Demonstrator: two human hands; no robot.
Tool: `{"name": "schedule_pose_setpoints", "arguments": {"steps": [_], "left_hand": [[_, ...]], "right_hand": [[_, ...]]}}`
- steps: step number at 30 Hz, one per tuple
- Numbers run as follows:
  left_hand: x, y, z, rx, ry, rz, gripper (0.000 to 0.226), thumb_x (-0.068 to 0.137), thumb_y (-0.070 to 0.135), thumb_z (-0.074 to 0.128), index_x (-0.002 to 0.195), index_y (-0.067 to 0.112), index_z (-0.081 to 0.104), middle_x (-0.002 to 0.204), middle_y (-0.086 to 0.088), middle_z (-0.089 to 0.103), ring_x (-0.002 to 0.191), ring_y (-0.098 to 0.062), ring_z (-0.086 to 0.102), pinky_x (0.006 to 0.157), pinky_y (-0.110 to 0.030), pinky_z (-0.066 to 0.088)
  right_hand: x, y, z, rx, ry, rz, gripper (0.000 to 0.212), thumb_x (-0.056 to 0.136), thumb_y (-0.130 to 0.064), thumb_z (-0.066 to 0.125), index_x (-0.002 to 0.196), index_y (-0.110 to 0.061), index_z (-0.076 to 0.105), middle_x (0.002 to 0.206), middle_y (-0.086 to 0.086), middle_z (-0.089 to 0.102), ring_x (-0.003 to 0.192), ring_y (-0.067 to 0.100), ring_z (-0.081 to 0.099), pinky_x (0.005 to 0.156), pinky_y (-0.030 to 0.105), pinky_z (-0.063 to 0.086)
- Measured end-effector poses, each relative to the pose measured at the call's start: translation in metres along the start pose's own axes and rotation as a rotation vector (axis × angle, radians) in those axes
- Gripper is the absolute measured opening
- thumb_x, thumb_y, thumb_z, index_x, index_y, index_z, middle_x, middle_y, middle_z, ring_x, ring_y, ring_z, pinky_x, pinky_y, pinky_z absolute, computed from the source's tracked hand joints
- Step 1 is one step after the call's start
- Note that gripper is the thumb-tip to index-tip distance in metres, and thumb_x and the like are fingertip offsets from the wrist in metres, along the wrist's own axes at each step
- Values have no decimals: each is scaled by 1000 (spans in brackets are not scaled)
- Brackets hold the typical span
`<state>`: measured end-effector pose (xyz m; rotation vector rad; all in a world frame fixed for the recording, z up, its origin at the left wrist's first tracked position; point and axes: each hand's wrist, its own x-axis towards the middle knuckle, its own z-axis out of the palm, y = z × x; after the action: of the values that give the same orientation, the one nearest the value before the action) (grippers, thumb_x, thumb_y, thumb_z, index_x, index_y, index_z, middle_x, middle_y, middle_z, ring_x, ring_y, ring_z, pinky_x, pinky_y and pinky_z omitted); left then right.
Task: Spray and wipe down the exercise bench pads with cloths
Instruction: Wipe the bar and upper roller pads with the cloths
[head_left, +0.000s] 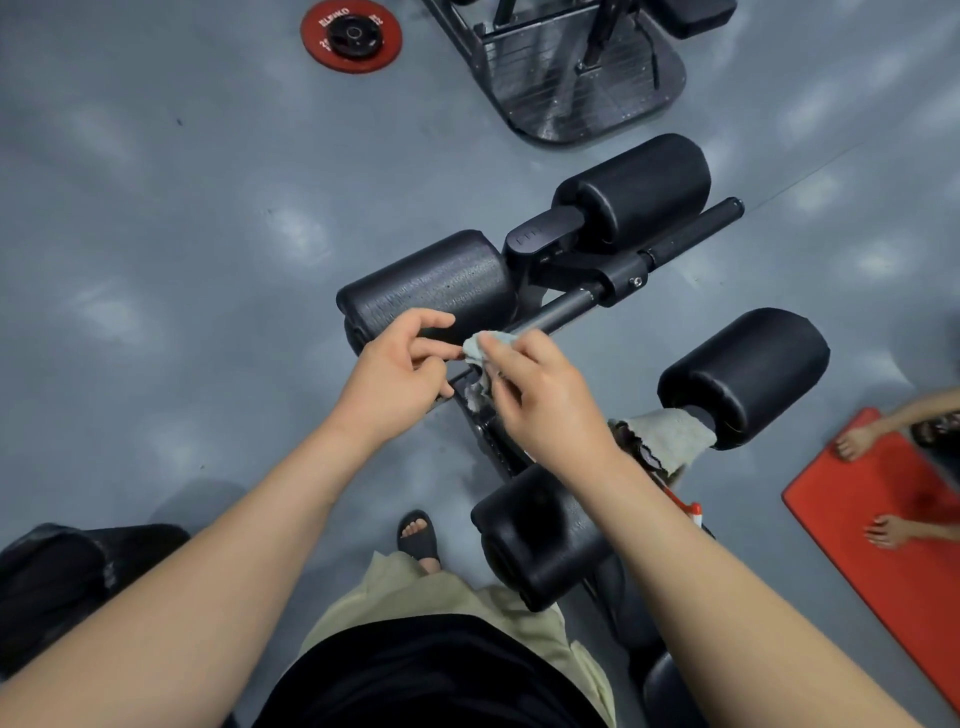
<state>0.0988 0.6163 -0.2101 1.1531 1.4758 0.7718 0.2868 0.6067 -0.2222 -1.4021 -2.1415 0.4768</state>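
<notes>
Between both hands, above the bench's metal bar (561, 312): small pale cloth (480, 348). The right hand (540, 400) pinches it with curled fingers. The left hand (395, 374) has its fingers curled, tips at the cloth's left edge; whether it grips, cannot tell. A textured roller pad (431, 286) sits just beyond the left hand. A second cloth (670, 436) lies just right of the right wrist, touching a glossy roller pad (743, 374). The floor (182, 234) is grey and shiny, with blotchy light reflections. A red weight plate (351, 35) lies flat on it, well beyond the left hand. A red mat (883, 519) lies far right of the right hand.
</notes>
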Motion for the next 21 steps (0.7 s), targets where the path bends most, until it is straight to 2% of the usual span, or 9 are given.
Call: {"name": "schedule_pose_setpoints", "arguments": {"steps": [2, 5, 8, 11, 14, 16, 18, 21], "left_hand": [[1, 1, 1, 10, 3, -4, 43, 91, -1, 45, 119, 29, 59, 99, 12, 77, 68, -15, 72, 52, -25, 49], [4, 2, 1, 20, -15, 8, 34, 94, 0, 51, 110, 27, 64, 100, 6, 76, 67, -14, 71, 56, -17, 48], [7, 1, 4, 96, -27, 53, 22, 94, 7, 62, 98, 27, 71, 94, 5, 73, 65, -17, 69, 66, -21, 54], [8, -1, 9, 128, 3, 58, 18, 92, 10, 66, 90, 28, 71, 79, 0, 72, 66, -23, 68, 67, -26, 54], [9, 1, 12, 137, 14, 46, 12, 91, 13, 66, 89, 24, 71, 73, -12, 71, 63, -23, 65, 62, -24, 51], [9, 5, 11, 162, 11, 59, 10, 91, 15, 67, 86, 23, 70, 72, -8, 72, 61, -13, 61, 62, -19, 50], [11, 9, 11, 185, -2, 55, 10, 90, 15, 67, 84, 22, 70, 67, 3, 69, 56, -4, 56, 59, -14, 46], [13, 15, 12, 239, -20, 40, 8, 89, 15, 67, 82, 19, 69, 59, 20, 64, 54, 1, 54, 60, -14, 43]], "right_hand": [[5, 13, -8, -24, 23, -7, 36, 93, -9, 64, 129, -12, 68, 98, 7, 56, 76, 25, 60, 65, 37, 55], [12, 34, -19, -40, 185, 139, 31, 97, -14, 62, 127, -16, 71, 98, 6, 55, 79, 20, 58, 70, 36, 54], [15, 39, -17, -41, 279, 258, 34, 99, -14, 60, 131, -15, 68, 98, 5, 49, 81, 17, 53, 76, 33, 51], [5, 21, -1, 16, 263, 279, 35, 97, -14, 57, 132, -12, 64, 106, 8, 51, 90, 22, 57, 83, 32, 52], [-13, 6, 11, 68, 130, 181, 32, 93, -9, 55, 125, -11, 61, 109, 12, 52, 96, 27, 59, 85, 40, 54], [-13, 12, 8, 67, 137, 194, 29, 92, -4, 57, 119, -12, 62, 107, 12, 52, 93, 23, 59, 84, 34, 52], [-3, 25, -1, 87, 249, 304, 26, 92, -1, 58, 115, -12, 65, 107, 12, 55, 95, 15, 56, 86, 25, 49], [13, 40, -18, 172, 371, 512, 27, 95, -5, 59, 118, -16, 68, 113, 11, 56, 95, -7, 51, 89, 6, 40]]}}
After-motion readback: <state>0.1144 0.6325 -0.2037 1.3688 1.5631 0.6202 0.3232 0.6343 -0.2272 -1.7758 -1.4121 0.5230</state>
